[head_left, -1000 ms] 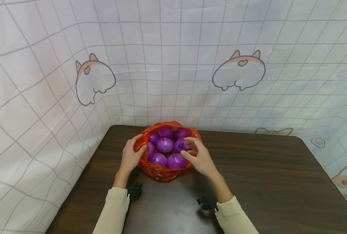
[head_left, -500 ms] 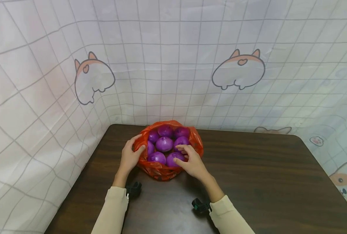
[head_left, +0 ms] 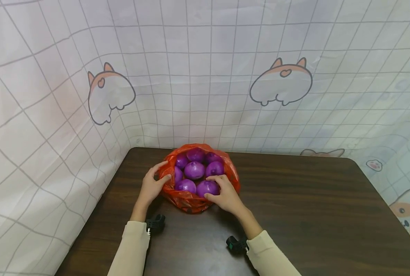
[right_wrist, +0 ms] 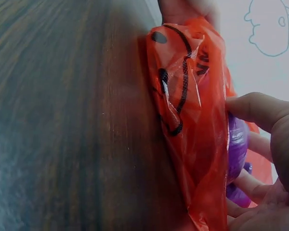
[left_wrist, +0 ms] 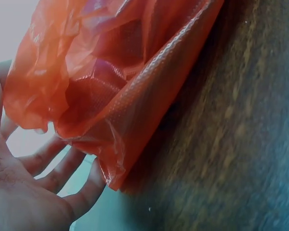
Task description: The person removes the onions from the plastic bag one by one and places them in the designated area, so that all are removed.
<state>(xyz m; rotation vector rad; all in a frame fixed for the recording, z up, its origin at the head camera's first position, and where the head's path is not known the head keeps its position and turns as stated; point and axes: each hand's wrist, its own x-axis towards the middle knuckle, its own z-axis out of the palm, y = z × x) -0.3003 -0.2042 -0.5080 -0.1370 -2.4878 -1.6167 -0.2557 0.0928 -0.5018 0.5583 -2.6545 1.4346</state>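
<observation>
A red plastic bag point(head_left: 191, 203), its mouth wide apart, is filled with several glossy purple onions point(head_left: 195, 170). At its left side is my left hand point(head_left: 151, 187), thumb and fingers spread by the rim. In the left wrist view the relaxed left fingers point(left_wrist: 62, 168) lie against the crumpled bag point(left_wrist: 139, 96), palm showing. My right hand point(head_left: 227, 194) reaches over the right rim and holds the front right onion point(head_left: 207, 188) between thumb and fingers. In the right wrist view the thumb is at the near side of that onion point(right_wrist: 237, 147), fingers on its far side.
The bag stands near the back left of a dark wooden table point(head_left: 312, 199). Behind and left hangs a white gridded cloth point(head_left: 198, 76) with cartoon corgis. Black cameras point(head_left: 237, 244) sit at both wrists.
My right hand has moved left and down from above the bag's right side onto the front right onion, its fingers closing in on it. The left hand has stayed by the left rim.
</observation>
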